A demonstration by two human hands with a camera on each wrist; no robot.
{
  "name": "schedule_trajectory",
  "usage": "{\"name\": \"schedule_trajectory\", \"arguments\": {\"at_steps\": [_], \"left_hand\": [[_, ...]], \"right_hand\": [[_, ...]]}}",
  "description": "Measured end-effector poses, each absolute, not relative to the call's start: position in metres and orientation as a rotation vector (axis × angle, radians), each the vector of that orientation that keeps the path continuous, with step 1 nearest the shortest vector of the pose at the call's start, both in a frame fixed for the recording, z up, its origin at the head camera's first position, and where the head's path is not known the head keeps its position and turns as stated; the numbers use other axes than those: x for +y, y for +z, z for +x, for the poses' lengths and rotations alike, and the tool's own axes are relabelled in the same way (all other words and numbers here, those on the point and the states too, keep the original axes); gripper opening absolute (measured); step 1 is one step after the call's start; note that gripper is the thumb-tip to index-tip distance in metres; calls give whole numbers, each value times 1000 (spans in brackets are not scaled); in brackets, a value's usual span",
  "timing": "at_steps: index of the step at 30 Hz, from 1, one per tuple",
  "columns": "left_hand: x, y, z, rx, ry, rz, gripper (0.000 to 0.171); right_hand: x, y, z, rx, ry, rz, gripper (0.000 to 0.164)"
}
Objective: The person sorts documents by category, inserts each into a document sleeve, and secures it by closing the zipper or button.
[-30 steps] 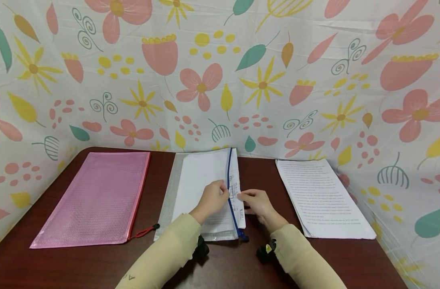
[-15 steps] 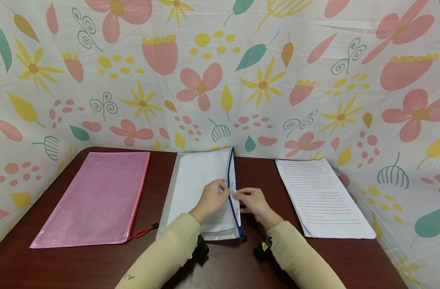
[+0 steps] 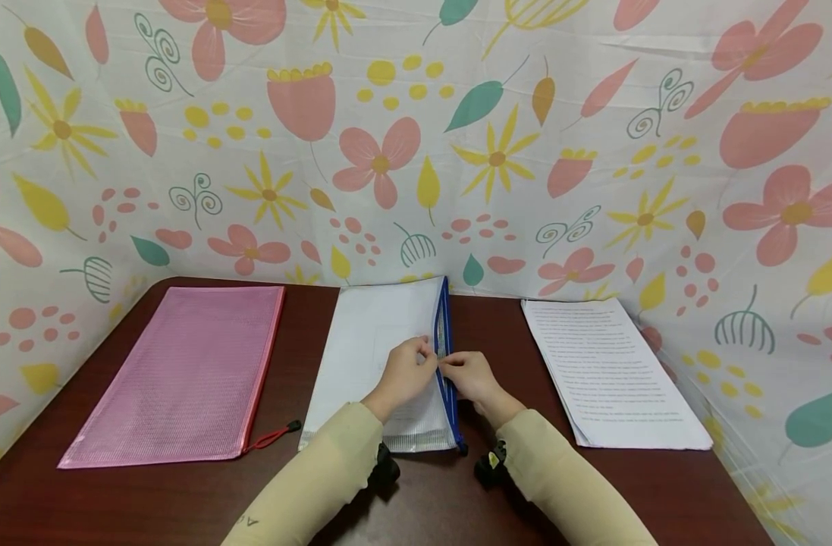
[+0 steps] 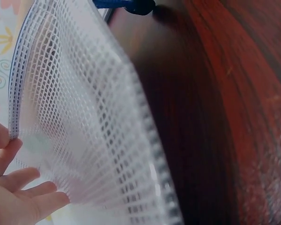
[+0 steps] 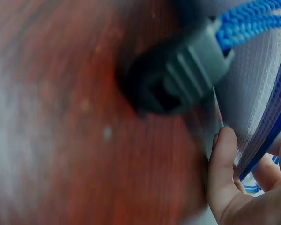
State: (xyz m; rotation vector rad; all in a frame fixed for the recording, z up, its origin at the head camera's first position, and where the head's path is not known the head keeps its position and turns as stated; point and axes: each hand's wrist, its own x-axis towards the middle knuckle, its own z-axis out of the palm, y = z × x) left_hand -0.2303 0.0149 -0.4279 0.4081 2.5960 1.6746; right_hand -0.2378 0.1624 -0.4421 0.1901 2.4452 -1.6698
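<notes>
A clear mesh zip pouch (image 3: 350, 356) with blue zip edging lies in the middle of the table, its opening along the right side. White papers show through its mesh. My left hand (image 3: 403, 378) pinches the upper layer at the opening between thumb and forefinger; in the left wrist view that layer (image 4: 93, 112) is lifted and bowed. At the same opening, my right hand (image 3: 475, 379) has thumb and fingers on either side of the blue edge (image 5: 271, 133) and pinches it. Its fingertips are partly hidden. The pouch's black zip pull (image 5: 178, 70) hangs by a blue cord.
To the left lies a pink mesh zip pouch (image 3: 183, 371) with a red zip and a red cord (image 3: 268, 437). A stack of printed sheets (image 3: 613, 371) lies at the right on the dark wood table (image 3: 429, 508). Behind hangs a floral cloth (image 3: 416, 152).
The paper edge sticking out of the clear pouch has slid left inside, and both blue zip edges now show. My right hand has moved left, close to my left hand.
</notes>
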Motion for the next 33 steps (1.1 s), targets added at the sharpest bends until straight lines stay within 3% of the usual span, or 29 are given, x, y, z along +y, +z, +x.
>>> {"name": "schedule_trajectory", "arguments": {"at_steps": [4,9,12,20,25,28,33], "left_hand": [[15,-430,-232,2592,1670,395,17],[15,-433,-234,2586,1649,359,17],[14,-435,-235,2604,1640,360,16],[18,-438,-237,2635,1463,449,16],[22,-438,-235,2604,1089,536,64],[23,-435,-235,2589,852,598,84],[21,-430,-232,2540,620,654,114]], "right_hand": [[166,-440,-236,2418,-1641,197,29],[174,-437,-227,2266,-1642,181,63],[181,-436,-218,2112,-1643,141,74],[197,-432,-193,1848,-1525,-92,78],[205,-429,-188,1882,-1445,-130,81],[210,-427,-188,1929,-1405,-160,78],[218,-427,-187,2004,-1311,-282,43]]}}
